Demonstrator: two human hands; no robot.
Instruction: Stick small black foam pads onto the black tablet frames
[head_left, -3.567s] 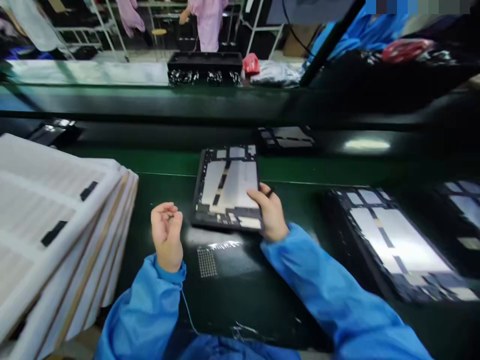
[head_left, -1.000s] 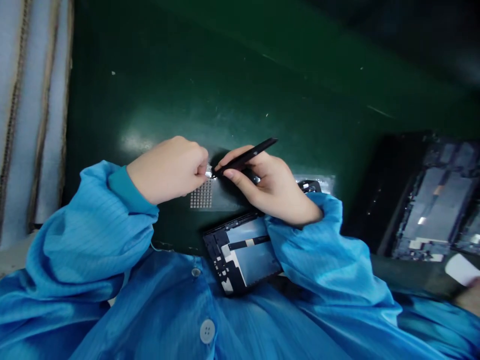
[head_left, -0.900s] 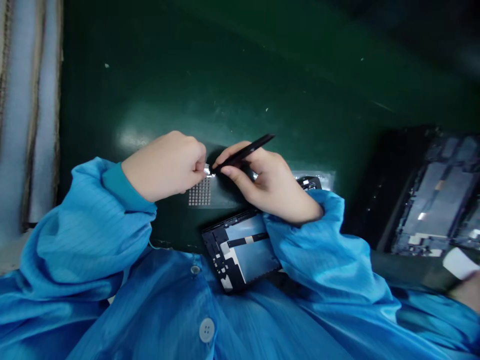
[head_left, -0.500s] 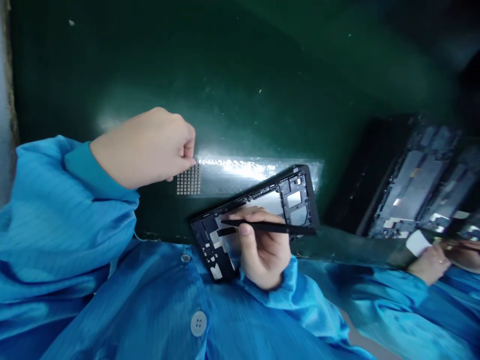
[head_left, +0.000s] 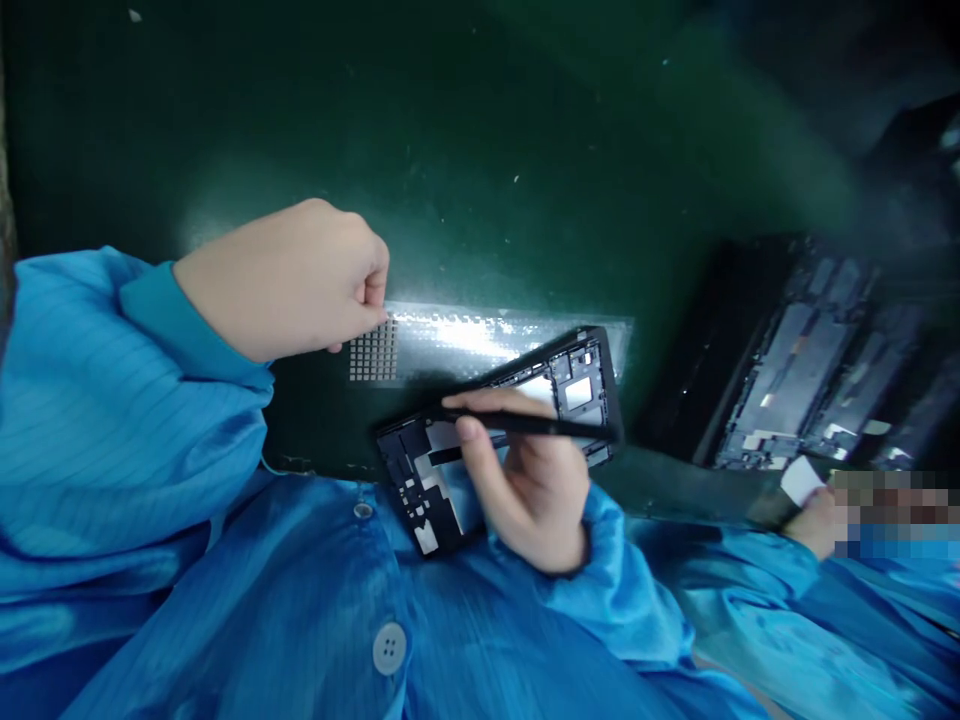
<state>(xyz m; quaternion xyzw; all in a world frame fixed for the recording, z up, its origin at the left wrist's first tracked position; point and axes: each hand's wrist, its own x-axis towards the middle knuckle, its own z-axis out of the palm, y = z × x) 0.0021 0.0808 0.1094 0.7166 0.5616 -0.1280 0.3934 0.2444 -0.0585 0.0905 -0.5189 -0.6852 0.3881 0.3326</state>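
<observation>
My left hand (head_left: 300, 280) pinches the top edge of a clear sheet (head_left: 487, 345) at its left end, beside a grid of small grey squares (head_left: 373, 350). Black tweezers (head_left: 540, 425) are held in my right hand (head_left: 529, 480), their tip pointing left over a dark device frame (head_left: 442, 500). That frame lies tilted near my jacket, its upper right part over the sheet. It shows silver plates and small white pieces. My right hand covers its middle, and whether the tweezers' tip touches anything is unclear.
Several more dark device frames (head_left: 780, 370) lie in a row on the green table (head_left: 450, 130) at the right. A co-worker's hand (head_left: 817, 525) holds a white piece (head_left: 801, 480) at the lower right; part of that area is pixelated.
My right hand and the tweezers have moved up over the device frame, toward its upper edge. My left hand keeps its pinch. The whole view has shifted slightly.
</observation>
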